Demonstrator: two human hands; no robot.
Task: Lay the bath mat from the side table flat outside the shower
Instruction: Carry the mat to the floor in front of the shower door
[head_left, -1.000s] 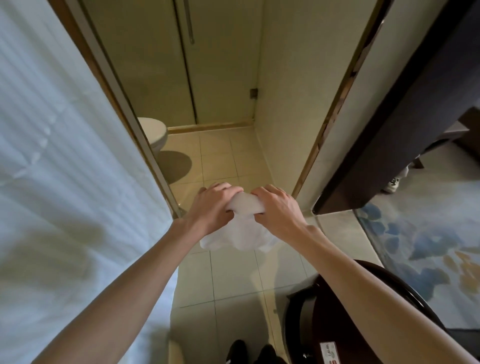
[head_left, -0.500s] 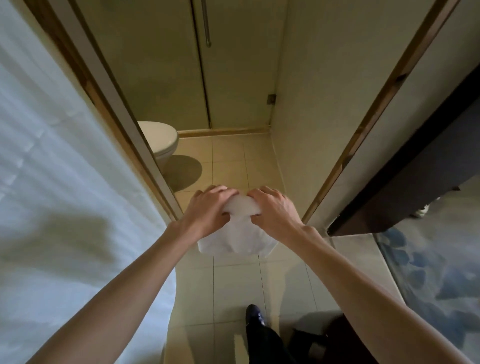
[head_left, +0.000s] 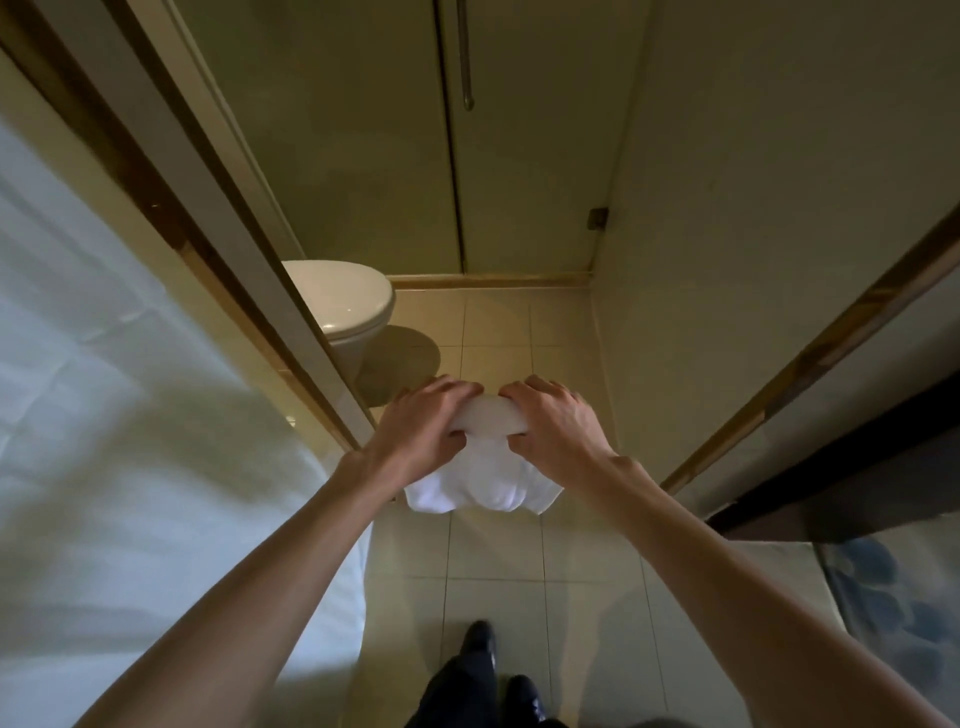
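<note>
**Both hands hold the folded bath mat above the bathroom tiles**

A large sheet of white fabric (head_left: 130, 467) fills the left side of the frame, creased and partly in shadow. Just right of it, a wooden door frame (head_left: 171, 218) runs diagonally from the upper left down toward the centre. Past the frame, a pale toilet (head_left: 337, 306) with its lid down sits left of centre and casts a round shadow on the floor.

The left hand (head_left: 421, 431) reaches in from the lower left. Its fingers are curled close together over the top of the bath mat (head_left: 483, 483), with the thumb tucked against the near side, so it grips the upper fold. The mat is white and bunched. It is held in the air at the centre of the frame, above the tiled floor (head_left: 493, 551), and its lower part hangs in loose rounded folds below the two hands. The right hand (head_left: 556, 431) comes in from the lower right and grips the same upper fold, fingers curled over the top and thumb pressed in beneath. The two sets of fingertips lie near each other but apart.

A far door (head_left: 519, 156) at the top centre carries a vertical bar handle (head_left: 466, 52). Two dark shoes (head_left: 478, 642) stand on the tiles at the bottom centre. A second wooden frame (head_left: 810, 353) slants along the plain wall on the right, and a blue-patterned carpet (head_left: 893, 597) lies in the lower right corner.
</note>
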